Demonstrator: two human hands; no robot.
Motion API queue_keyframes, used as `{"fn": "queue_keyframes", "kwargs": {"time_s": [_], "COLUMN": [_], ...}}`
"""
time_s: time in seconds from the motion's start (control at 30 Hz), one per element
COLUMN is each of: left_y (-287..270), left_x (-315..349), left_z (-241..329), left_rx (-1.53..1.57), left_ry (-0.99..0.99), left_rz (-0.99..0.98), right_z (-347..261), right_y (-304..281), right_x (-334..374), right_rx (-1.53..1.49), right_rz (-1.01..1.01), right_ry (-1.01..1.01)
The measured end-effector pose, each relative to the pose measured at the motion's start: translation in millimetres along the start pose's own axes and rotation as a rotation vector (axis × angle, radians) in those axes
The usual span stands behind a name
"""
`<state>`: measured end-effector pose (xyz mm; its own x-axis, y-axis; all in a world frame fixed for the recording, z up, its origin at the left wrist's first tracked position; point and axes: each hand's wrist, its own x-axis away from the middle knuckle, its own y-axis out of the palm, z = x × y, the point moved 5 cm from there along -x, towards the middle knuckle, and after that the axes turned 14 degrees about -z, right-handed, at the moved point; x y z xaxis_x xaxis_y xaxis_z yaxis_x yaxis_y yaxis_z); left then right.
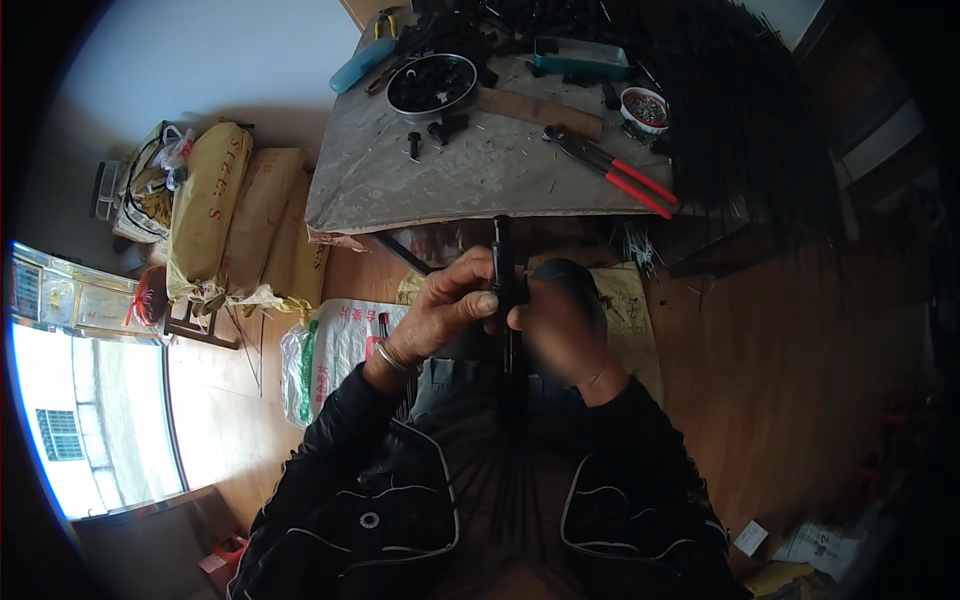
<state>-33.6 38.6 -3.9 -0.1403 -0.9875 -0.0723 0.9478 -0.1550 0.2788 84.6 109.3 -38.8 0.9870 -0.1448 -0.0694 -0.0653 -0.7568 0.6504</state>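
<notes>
Just in front of the table edge, above my lap, a black tubular part (500,262) stands upright with its narrower tip pointing toward the table. My left hand (452,308) is closed on it, thumb and fingers pinching its left side. Close against its right side is my right hand (568,330), curled, with the thumb tip beside the part; most of this hand is blurred. A dark rounded shape (566,274) covers or sits at its fingers, so what they grip is hidden. Thin dark rods (510,350) run down below the part between my hands.
On the grey-covered table (380,190) lie red-handled pliers (610,172), a bowl of black parts (432,86), a small cup of metal bits (645,108), a teal tray (580,58) and a flat wooden strip (540,112). Black rods (740,130) pile at right; sacks (235,220) stand left.
</notes>
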Motion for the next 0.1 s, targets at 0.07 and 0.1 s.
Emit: {"fn": "queue_keyframes", "kwargs": {"time_s": [0.07,0.1], "left_y": [-9.5,-12.5], "left_x": [-4.1,-9.6], "left_z": [9.0,13.5], "left_rx": [-0.076,-0.146], "left_ry": [0.008,0.015], "left_rz": [-0.067,-0.141], "right_z": [-1.4,-1.4], "right_y": [7.2,9.3], "right_x": [-0.7,-0.5], "right_rx": [-0.042,-0.083], "right_rz": [-0.016,-0.024], "right_ry": [0.013,0.025]}}
